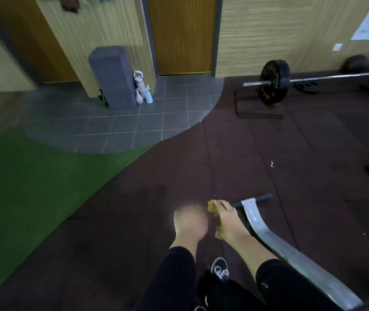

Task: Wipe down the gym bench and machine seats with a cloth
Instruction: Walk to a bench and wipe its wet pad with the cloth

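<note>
Looking down, head view:
Right hand: the right hand (pixel 226 221) grasps a cloth (pixel 212 206), fingers curled over it.
Cloth position: bunched under the right palm; one yellowish-tan end shows past the fingertips, another bit shows by the wrist. It sits just left of the silver frame bar (pixel 291 250).
Left hand: the left hand (pixel 190 223) hangs just beside the right one, blurred; fingers look loosely relaxed and hold nothing.
Bench part: the silver frame bar runs from the lower right corner up to a dark crossbar (pixel 255 199) resting on the floor. The right hand is near its upper end; whether the cloth touches the metal, I cannot tell.
Edges: the dark rubber floor (pixel 268 153) meets green turf (pixel 22 180) along a curved line on the left and grey tiles (pixel 123 122) farther ahead.
Open room: wide bare rubber lies ahead of and left of the hands. A barbell (pixel 275 81) on a stand sits well apart at upper right.
Cloth look: crumpled, mostly hidden by the hand.
Elsewhere: a grey padded block (pixel 114 77) stands against the wall with spray bottles (pixel 144 93) just beside it. A black shoe (pixel 220 268) shows between the dark sleeves.
</note>
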Tool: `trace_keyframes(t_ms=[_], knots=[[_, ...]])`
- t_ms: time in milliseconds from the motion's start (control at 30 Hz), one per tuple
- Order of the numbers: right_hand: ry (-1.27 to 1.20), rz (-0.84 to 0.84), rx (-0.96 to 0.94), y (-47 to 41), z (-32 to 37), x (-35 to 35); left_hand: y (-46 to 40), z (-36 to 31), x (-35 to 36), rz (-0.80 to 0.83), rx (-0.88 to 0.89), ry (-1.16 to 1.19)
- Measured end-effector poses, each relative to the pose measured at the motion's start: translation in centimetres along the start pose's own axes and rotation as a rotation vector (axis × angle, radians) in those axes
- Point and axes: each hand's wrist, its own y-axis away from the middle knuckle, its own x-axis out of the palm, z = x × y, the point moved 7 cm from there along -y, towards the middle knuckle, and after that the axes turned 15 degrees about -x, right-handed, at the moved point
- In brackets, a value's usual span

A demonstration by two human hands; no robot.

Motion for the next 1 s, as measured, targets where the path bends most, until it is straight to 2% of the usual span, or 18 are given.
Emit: trace_keyframes(t_ms=[333,667,800,1000], knots=[[0.047,0.025,0.007,-15.9,0.1,-3.5,-15.3,0.7,-6.7,-0.021,-0.024,0.011],[0.032,0.038,0.036,-33.7,-3.0,-10.5,-31.9,-0.8,-15.1,-0.005,-0.047,0.000],[-0.008,0.025,0.092,-38.7,-5.6,-12.4,-37.8,-3.5,-17.7,0.009,0.015,-0.045],[-0.044,-0.086,0.182,-47.2,-11.6,-17.2,-49.4,-10.4,-22.5,0.010,0.177,-0.155]])
